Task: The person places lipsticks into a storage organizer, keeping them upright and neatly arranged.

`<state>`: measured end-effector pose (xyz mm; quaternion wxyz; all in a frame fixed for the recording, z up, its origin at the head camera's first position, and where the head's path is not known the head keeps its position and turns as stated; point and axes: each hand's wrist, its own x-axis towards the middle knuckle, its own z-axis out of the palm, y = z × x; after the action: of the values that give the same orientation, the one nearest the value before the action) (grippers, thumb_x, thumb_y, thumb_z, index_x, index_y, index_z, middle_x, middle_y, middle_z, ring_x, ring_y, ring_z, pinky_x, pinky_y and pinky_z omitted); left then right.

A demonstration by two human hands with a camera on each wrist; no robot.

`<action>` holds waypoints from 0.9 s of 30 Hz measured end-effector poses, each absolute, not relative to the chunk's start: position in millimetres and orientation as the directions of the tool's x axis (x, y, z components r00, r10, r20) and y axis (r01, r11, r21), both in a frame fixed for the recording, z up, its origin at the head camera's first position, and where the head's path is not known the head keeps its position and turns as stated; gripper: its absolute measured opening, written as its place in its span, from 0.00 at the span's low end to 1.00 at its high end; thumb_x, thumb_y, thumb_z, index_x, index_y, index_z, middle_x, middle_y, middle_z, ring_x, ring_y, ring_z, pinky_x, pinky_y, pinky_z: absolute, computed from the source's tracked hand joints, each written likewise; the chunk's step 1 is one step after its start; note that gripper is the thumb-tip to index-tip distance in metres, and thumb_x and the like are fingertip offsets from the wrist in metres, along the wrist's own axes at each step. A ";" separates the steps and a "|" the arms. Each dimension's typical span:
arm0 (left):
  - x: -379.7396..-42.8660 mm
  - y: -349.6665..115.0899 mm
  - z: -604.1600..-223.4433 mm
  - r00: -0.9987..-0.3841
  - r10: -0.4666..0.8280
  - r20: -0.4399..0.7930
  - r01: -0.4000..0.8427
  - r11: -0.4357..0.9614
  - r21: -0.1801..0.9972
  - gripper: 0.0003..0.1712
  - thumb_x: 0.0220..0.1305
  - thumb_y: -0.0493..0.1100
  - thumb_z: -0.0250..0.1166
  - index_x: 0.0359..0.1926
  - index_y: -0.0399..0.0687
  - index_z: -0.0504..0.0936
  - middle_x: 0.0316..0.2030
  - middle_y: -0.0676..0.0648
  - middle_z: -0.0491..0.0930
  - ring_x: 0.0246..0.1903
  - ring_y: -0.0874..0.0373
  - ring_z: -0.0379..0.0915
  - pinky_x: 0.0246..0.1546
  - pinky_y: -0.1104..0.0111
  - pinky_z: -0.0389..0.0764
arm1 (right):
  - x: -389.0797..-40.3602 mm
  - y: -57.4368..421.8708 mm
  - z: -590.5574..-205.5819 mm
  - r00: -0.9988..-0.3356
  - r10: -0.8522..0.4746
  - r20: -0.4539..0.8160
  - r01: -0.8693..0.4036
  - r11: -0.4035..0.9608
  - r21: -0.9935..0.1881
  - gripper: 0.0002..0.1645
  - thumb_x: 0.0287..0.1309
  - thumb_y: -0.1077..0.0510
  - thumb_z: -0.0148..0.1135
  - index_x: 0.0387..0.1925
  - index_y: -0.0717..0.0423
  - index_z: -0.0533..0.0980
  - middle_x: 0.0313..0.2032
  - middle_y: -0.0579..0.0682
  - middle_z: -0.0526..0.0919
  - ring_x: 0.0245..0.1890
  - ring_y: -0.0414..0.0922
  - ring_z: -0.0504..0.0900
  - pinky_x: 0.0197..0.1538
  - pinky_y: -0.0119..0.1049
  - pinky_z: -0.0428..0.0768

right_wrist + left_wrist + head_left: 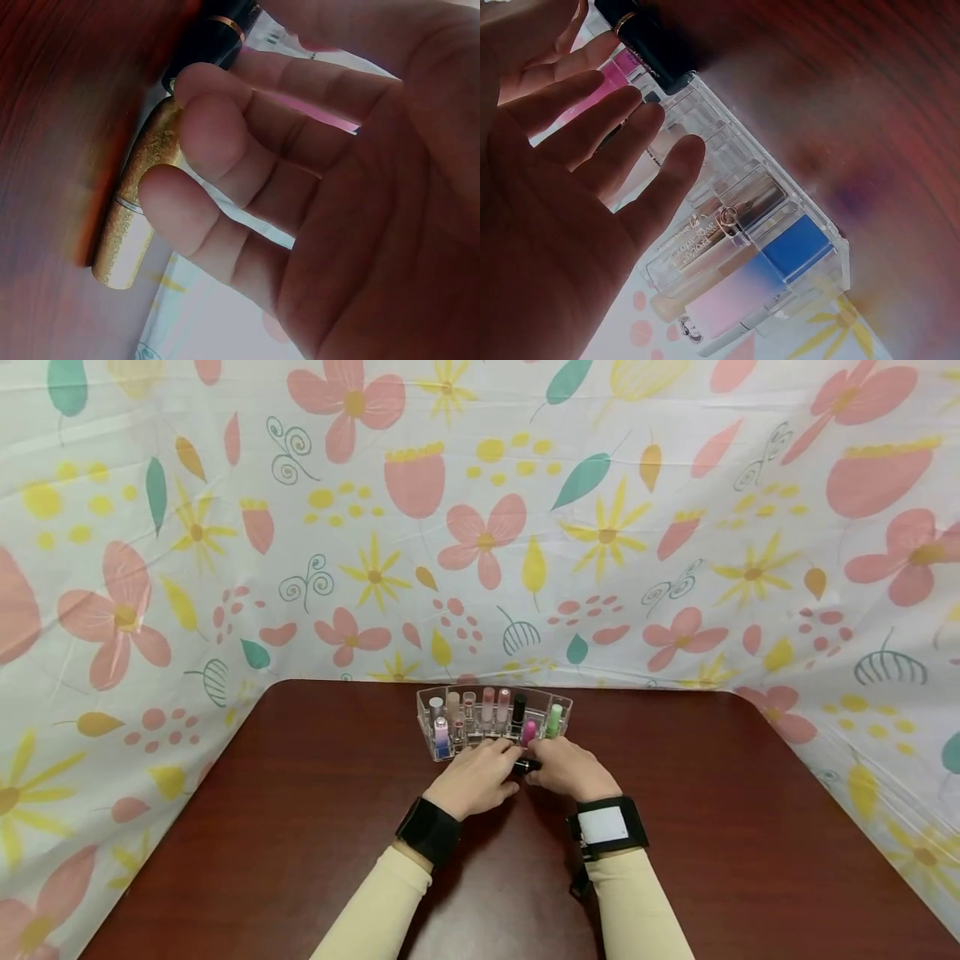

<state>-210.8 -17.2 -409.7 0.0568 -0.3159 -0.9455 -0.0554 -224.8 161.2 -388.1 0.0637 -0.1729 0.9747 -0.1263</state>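
Observation:
A black lipstick tube (527, 765) with a gold band lies between my two hands, just in front of a clear cosmetics organizer (420, 710). My left hand (476, 777) has its thumb and index finger at the tube; its other fingers (682, 154) spread over the organizer's front. From the other side, the thumb and index finger of my right hand (572, 768) pinch the tube. Below its remaining fingers (180, 199) is a gold tube (131, 210), overlapped by the fingertips in the right wrist view and hidden in the head view. The black tube's far end is hidden by fingers.
In the organizer stand several lip tubes, among them a magenta one (529, 732), a green one (554, 720), a black one (518, 709) and a pink-and-blue one (441, 739). The organizer sits at the back of the brown table (300, 827), before a flower-patterned cloth (480, 468).

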 end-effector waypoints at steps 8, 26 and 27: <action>-207.3 -17.0 -413.4 -0.760 0.625 0.178 0.640 0.767 0.042 0.23 0.68 0.52 0.68 0.60 0.51 0.79 0.57 0.48 0.75 0.54 0.55 0.78 0.45 0.60 0.85 | -226.0 158.1 -389.7 -0.930 -0.352 -0.102 -0.314 0.909 -0.273 0.06 0.55 0.60 0.73 0.33 0.54 0.81 0.25 0.46 0.79 0.26 0.44 0.74 0.29 0.38 0.71; -206.0 -20.1 -418.9 -0.761 0.629 0.159 0.641 0.767 0.033 0.11 0.63 0.47 0.73 0.45 0.55 0.85 0.42 0.53 0.83 0.41 0.58 0.82 0.38 0.62 0.84 | -226.7 159.8 -392.9 -0.871 -0.449 -0.199 -0.373 0.869 -0.326 0.17 0.47 0.64 0.75 0.18 0.52 0.72 0.18 0.44 0.70 0.22 0.43 0.70 0.40 0.51 0.71; -206.1 -20.6 -419.8 -0.761 0.629 0.158 0.642 0.766 0.042 0.10 0.63 0.46 0.73 0.44 0.55 0.84 0.42 0.53 0.83 0.40 0.59 0.82 0.36 0.63 0.83 | -226.4 159.6 -393.4 -0.869 -0.451 -0.202 -0.376 0.869 -0.322 0.16 0.47 0.64 0.75 0.18 0.52 0.74 0.19 0.44 0.72 0.23 0.44 0.72 0.44 0.56 0.72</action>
<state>-206.1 -20.6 -419.8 0.0676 -0.3391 -0.9372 -0.0467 -226.4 159.6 -393.4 0.1367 -0.2160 0.9569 -0.1376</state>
